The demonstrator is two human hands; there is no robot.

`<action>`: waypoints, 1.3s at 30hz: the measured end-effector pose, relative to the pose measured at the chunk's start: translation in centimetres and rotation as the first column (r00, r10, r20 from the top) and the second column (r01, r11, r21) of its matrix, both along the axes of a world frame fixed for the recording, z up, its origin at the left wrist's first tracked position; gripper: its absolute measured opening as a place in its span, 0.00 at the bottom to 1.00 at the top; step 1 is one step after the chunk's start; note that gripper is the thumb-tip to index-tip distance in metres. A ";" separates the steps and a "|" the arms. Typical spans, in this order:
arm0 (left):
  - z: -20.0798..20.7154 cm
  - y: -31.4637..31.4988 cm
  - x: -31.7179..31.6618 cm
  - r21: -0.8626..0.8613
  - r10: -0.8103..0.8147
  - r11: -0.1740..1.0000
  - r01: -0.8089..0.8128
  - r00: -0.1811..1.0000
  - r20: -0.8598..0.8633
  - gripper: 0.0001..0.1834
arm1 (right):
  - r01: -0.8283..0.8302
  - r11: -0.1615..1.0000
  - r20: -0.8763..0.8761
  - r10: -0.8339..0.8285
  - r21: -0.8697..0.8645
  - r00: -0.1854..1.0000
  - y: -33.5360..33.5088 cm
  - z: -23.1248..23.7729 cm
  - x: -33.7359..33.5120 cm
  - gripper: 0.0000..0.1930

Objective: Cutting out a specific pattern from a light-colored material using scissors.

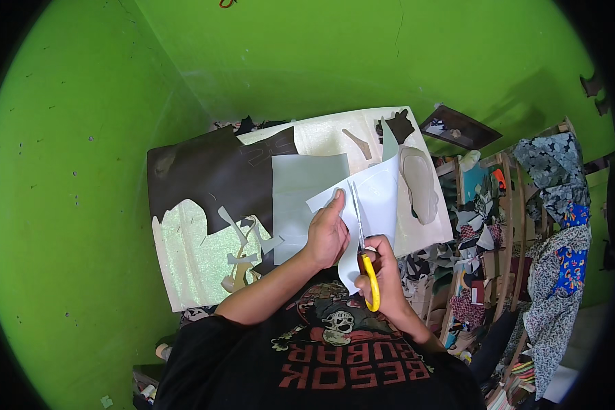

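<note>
My right hand grips a pair of scissors with yellow handles, its metal blades pointing away from me. The blades lie across a white sheet of material, which curls up at its right side and hangs in a strip toward me. With thumb on top, my left hand pinches the same sheet just left of the blades. Under it lies a grey-green sheet. Farther left spreads a dark brown sheet. Whether the blades are parted is hard to make out.
A pale board or sheet lies beneath everything. Grey offcuts are scattered at its lower left; a sole-shaped piece rests at right. Wooden shelving packed with scraps and draped patterned cloth stands right. Green walls close off the back and left.
</note>
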State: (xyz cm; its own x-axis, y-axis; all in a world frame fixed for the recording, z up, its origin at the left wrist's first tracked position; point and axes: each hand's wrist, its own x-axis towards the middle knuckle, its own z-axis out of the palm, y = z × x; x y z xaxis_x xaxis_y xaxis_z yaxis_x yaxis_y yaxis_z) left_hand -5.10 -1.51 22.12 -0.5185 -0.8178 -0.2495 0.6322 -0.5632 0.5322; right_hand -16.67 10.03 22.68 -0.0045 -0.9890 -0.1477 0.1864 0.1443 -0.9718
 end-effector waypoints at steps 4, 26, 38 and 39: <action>-0.8 -0.5 0.5 0.009 -0.023 1.000 0.024 0.988 -0.155 0.27 | -0.014 1.000 -0.342 0.021 0.023 0.939 -0.4 1.3 -0.1 0.38; -0.8 0.7 0.5 -0.055 -0.118 0.991 0.119 0.993 0.008 0.31 | -0.051 0.999 0.108 0.049 0.012 0.993 0.2 -0.1 -0.2 0.43; -0.7 0.7 0.5 -0.016 -0.130 0.992 0.129 0.985 -0.115 0.28 | 0.082 0.996 -0.288 -0.089 -0.037 0.954 0.4 1.2 0.2 0.39; -1.0 0.8 0.6 -0.020 -0.139 0.990 0.138 0.980 -0.146 0.28 | 0.092 0.995 -0.363 -0.097 -0.032 0.927 0.4 1.7 0.3 0.39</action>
State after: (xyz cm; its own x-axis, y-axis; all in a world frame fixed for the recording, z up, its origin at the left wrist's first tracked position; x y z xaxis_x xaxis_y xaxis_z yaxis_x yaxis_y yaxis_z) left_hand -4.53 -0.76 21.10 -0.6570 -0.7378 -0.1547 0.6200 -0.6456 0.4459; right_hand -16.36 10.41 24.36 -0.1490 -0.9833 -0.1041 -0.1681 0.1289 -0.9773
